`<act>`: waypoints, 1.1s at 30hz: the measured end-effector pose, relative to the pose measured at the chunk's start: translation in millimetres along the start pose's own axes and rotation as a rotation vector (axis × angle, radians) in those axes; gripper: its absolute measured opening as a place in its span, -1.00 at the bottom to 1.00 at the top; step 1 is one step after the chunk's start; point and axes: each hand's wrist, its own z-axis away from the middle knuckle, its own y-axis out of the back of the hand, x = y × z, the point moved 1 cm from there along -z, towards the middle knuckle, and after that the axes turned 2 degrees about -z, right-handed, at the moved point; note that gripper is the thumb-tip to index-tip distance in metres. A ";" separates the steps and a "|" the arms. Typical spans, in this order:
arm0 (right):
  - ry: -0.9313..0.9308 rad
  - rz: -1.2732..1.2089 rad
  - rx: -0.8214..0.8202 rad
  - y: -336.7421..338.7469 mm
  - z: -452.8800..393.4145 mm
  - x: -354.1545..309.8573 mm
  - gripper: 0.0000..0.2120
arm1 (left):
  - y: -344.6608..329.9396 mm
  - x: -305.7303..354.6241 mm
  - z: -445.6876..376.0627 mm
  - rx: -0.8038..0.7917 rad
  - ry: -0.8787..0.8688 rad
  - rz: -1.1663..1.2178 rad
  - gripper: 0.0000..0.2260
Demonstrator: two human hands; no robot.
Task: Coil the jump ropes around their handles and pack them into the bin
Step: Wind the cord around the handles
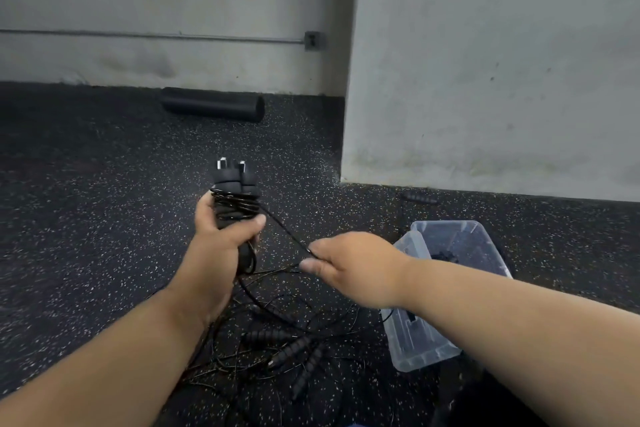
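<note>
Paired foam handles [235,184] gripped upright in left hand [221,236], above the floor; thin black cord [284,229] pinched taut by right hand [349,263]. Probably light, limp, springy: best held at the handles. Clear bin [450,253] just right.

You have black foam handles [235,184] with silver end caps wound in glossy black cord [284,229], black loose ropes [287,347], a clear bluish-tinted bin [485,243], black floor [104,184] flecked white and tan, a black roller [213,104], and grey stained walls [485,62].
</note>
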 end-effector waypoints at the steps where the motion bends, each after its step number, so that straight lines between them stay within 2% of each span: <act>1: 0.042 0.088 -0.021 -1.2 1.8 -5.8 -0.63 | -0.5 -2.2 -3.0 0.003 0.039 -0.097 -0.45; 4: 0.211 0.308 -0.005 -4.6 5.8 -19.5 -0.71 | 0.7 -14.5 -9.0 -0.027 0.140 -0.532 -0.37; 6: 0.320 0.386 0.034 0.1 4.4 -27.4 -0.74 | 1.2 -27.4 -7.1 -0.170 0.105 -0.904 -0.47; 8: 0.405 0.392 0.085 11.5 1.3 -29.5 -0.78 | -2.4 -40.9 0.4 -0.377 -0.012 -1.264 -0.57; 9: 0.435 0.379 0.131 17.6 -0.2 -27.5 -0.77 | -6.8 -45.1 6.8 -0.467 -0.106 -1.353 -0.63; 11: 0.424 0.362 0.200 28.6 -1.8 -20.9 -0.65 | -16.3 -50.1 17.7 -0.608 -0.283 -1.358 -0.70; 14: 0.220 0.243 0.194 39.3 -3.6 -10.2 -0.42 | -25.8 -38.5 28.5 -0.694 -0.379 -1.269 -0.63; 16: 0.096 0.019 0.180 42.7 -5.7 1.1 -0.35 | -26.1 -22.4 33.9 -0.629 -0.330 -1.170 -0.57; 18: -0.023 -0.269 0.154 39.2 -9.0 16.0 -0.39 | -24.6 -5.6 40.4 -0.537 -0.300 -1.018 -0.52; 20: -0.123 -0.506 0.103 27.9 -12.4 31.0 -0.47 | -22.0 7.7 45.1 -0.475 -0.353 -0.855 -0.47; 22: -0.158 -0.595 0.050 16.1 -14.5 37.3 -0.53 | -17.6 15.1 46.5 -0.431 -0.405 -0.734 -0.40; 23: -0.153 -0.563 0.026 11.8 -13.4 35.5 -0.49 | -15.4 16.8 46.5 -0.425 -0.398 -0.656 -0.37; 24: -0.145 -0.511 -0.002 6.9 -11.6 30.9 -0.36 | -13.6 18.4 46.2 -0.425 -0.374 -0.554 -0.36; 25: -0.145 -0.470 -0.028 0.4 -9.7 26.2 -0.25 | -11.4 19.2 44.5 -0.406 -0.343 -0.446 -0.38; 26: -0.164 -0.458 -0.054 -6.6 -7.9 21.2 -0.22 | -8.3 19.8 41.0 -0.352 -0.311 -0.371 -0.43; 28: -0.191 -0.400 -0.113 -20.1 -4.1 12.8 -0.32 | -1.9 21.1 29.8 -0.192 -0.267 -0.364 -0.58; 30: -0.151 -0.245 -0.145 -26.9 -0.4 7.0 -0.48 | 6.7 20.3 13.4 0.003 -0.216 -0.474 -0.66; 33: -0.028 -0.029 -0.132 -25.0 3.3 0.0 -0.68 | 24.8 15.4 -10.1 0.204 -0.121 -0.639 -0.61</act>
